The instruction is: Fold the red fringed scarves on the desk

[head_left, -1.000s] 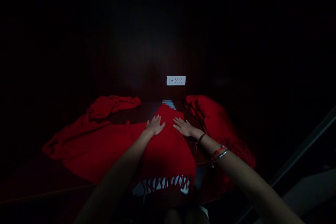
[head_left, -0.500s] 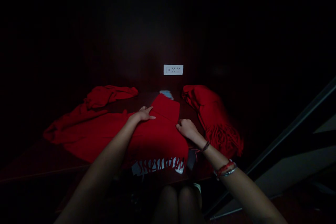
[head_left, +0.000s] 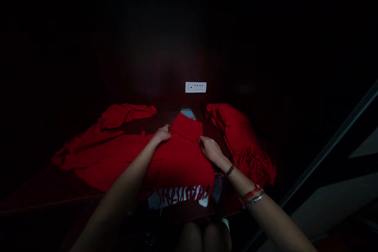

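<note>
A red fringed scarf (head_left: 177, 161) lies spread over the dark table, its fringe hanging toward me over some pale items. My left hand (head_left: 162, 133) pinches the scarf at the left end of a straight fold line, fingers closed. At the right end of that line, my right hand (head_left: 210, 148) grips the scarf's edge with curled fingers. Beyond the fold, a red flap (head_left: 188, 126) extends toward the wall. The scarf's other end trails off to the left in loose, crumpled folds.
To the right lies a bundled red fringed cloth (head_left: 236, 130). A white wall socket (head_left: 195, 87) is on the dark back wall, above a small pale-blue blurred item (head_left: 188, 113). Pale objects (head_left: 156, 200) lie under the fringe near the table's front edge. The surroundings are very dark.
My left hand's fingers, spread flat on the scarf before, have closed on its edge. The fold line between my hands looks sharper, slightly raised. The whole view has shifted a little downward.
</note>
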`<state>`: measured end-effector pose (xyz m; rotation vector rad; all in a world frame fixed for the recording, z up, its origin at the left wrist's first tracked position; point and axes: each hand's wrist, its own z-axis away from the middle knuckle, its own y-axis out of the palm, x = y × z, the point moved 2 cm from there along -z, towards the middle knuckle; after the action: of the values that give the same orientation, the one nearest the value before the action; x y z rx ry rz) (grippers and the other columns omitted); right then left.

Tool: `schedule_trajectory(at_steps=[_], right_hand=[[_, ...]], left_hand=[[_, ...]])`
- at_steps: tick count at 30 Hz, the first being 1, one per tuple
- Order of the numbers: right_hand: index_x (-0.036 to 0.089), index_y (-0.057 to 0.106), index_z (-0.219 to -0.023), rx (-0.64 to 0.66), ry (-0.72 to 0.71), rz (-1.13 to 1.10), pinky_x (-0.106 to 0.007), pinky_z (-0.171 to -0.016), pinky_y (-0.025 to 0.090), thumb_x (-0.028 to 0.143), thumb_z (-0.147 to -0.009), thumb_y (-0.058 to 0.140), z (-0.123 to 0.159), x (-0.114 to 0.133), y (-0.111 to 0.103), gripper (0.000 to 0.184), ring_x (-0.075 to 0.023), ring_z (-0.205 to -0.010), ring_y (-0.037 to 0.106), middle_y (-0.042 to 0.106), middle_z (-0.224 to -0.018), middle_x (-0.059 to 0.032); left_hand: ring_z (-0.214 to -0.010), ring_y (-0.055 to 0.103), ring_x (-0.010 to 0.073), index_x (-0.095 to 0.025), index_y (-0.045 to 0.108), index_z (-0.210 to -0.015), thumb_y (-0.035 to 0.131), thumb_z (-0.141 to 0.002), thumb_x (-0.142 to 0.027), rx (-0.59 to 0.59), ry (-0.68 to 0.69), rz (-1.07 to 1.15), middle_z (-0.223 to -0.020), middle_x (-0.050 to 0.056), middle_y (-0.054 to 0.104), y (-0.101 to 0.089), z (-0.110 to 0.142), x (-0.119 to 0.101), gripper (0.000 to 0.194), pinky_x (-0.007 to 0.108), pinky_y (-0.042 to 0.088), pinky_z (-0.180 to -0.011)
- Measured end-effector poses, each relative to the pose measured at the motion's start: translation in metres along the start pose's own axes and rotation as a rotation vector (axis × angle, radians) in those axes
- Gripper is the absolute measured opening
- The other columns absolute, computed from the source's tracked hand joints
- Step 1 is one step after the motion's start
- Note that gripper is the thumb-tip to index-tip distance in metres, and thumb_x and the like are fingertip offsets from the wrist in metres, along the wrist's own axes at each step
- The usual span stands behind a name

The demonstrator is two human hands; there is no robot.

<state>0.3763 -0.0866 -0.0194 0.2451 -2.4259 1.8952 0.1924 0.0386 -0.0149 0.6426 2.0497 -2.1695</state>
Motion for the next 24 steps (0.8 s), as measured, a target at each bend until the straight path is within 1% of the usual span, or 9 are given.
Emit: schedule_trajectory(at_steps=[3, 6, 9, 11, 13, 15, 17, 20, 24], right_hand=[[0.02, 0.047, -0.097, 0.016, 0.034, 0.067, -0.026, -0.07, 0.034, 0.018, -0.078, 0.032, 0.001, -0.003, 0.003, 0.024, -0.0152, -0.083, 0.052, 0.056, -0.093, -0.0067], [0.018, 0.048, -0.099, 0.08, 0.049, 0.143, -0.03, -0.072, 0.035, 0.026, -0.077, 0.036, -0.005, 0.0, -0.004, 0.026, -0.0193, -0.088, 0.05, 0.053, -0.098, -0.0103], [0.017, 0.049, -0.102, 0.03, -0.041, 0.123, -0.032, -0.079, 0.032, 0.033, -0.079, 0.034, -0.022, 0.009, -0.011, 0.032, -0.0209, -0.101, 0.042, 0.044, -0.112, -0.012], [0.018, 0.042, -0.113, -0.004, -0.137, 0.058, -0.033, -0.086, 0.028, 0.038, -0.081, 0.028, -0.037, 0.016, -0.008, 0.04, -0.0205, -0.111, 0.031, 0.034, -0.123, -0.0103], [0.02, 0.03, -0.123, 0.064, -0.214, 0.0, -0.035, -0.092, 0.021, 0.043, -0.081, 0.023, -0.049, 0.021, 0.002, 0.048, -0.0199, -0.119, 0.018, 0.022, -0.132, -0.0064], [0.022, 0.02, -0.128, 0.196, -0.242, -0.026, -0.039, -0.095, 0.014, 0.048, -0.081, 0.018, -0.058, 0.023, 0.017, 0.054, -0.0204, -0.122, 0.009, 0.014, -0.135, -0.0029], [0.023, 0.015, -0.13, 0.295, -0.232, -0.028, -0.043, -0.096, 0.01, 0.05, -0.08, 0.012, -0.063, 0.022, 0.028, 0.057, -0.0216, -0.123, 0.006, 0.012, -0.136, -0.0006], [0.024, 0.011, -0.13, 0.349, -0.207, -0.018, -0.044, -0.096, 0.007, 0.053, -0.079, 0.009, -0.068, 0.021, 0.036, 0.059, -0.0228, -0.123, 0.004, 0.008, -0.136, 0.0012], [0.027, 0.008, -0.13, 0.379, -0.219, -0.016, -0.047, -0.095, 0.005, 0.058, -0.076, 0.008, -0.074, 0.022, 0.037, 0.062, -0.0241, -0.123, 0.002, 0.005, -0.137, 0.0015]], left_hand=[[-0.099, 0.049, 0.0219, -0.013, 0.037, -0.118, 0.051, -0.063, -0.015, 0.012, -0.002, -0.009, -0.114, 0.013, 0.049, 0.002, -0.001, 0.0, 0.057, 0.022, 0.04, -0.075], [-0.101, 0.048, 0.0206, -0.014, 0.035, -0.119, 0.053, -0.064, -0.02, 0.014, 0.031, 0.0, -0.115, 0.011, 0.048, 0.004, -0.001, -0.001, 0.058, 0.021, 0.039, -0.076], [-0.101, 0.047, 0.0201, -0.013, 0.03, -0.122, 0.049, -0.07, -0.032, -0.045, 0.043, 0.02, -0.114, 0.011, 0.048, 0.004, -0.004, 0.001, 0.058, 0.022, 0.038, -0.078], [-0.098, 0.049, 0.0202, -0.012, 0.03, -0.122, 0.044, -0.074, -0.035, -0.121, 0.034, 0.022, -0.11, 0.012, 0.051, 0.005, -0.007, 0.005, 0.055, 0.024, 0.039, -0.078], [-0.096, 0.051, 0.0206, -0.012, 0.031, -0.121, 0.044, -0.074, -0.034, -0.173, 0.019, 0.002, -0.106, 0.012, 0.053, 0.007, -0.01, 0.01, 0.053, 0.025, 0.04, -0.076], [-0.094, 0.052, 0.0208, -0.014, 0.033, -0.12, 0.047, -0.072, -0.032, -0.178, 0.006, -0.023, -0.104, 0.011, 0.055, 0.01, -0.013, 0.014, 0.054, 0.025, 0.04, -0.073], [-0.09, 0.053, 0.02, -0.016, 0.034, -0.119, 0.047, -0.071, -0.029, -0.173, -0.011, -0.033, -0.1, 0.01, 0.056, 0.012, -0.015, 0.017, 0.052, 0.025, 0.041, -0.071], [-0.09, 0.054, 0.0192, -0.018, 0.034, -0.119, 0.041, -0.074, -0.024, -0.204, -0.022, -0.039, -0.1, 0.01, 0.056, 0.013, -0.015, 0.015, 0.046, 0.026, 0.041, -0.073], [-0.107, 0.04, 0.0214, -0.018, 0.027, -0.124, 0.032, -0.078, -0.028, -0.332, 0.088, -0.07, -0.119, 0.012, 0.04, 0.013, -0.013, 0.007, 0.047, 0.031, 0.035, -0.084]])
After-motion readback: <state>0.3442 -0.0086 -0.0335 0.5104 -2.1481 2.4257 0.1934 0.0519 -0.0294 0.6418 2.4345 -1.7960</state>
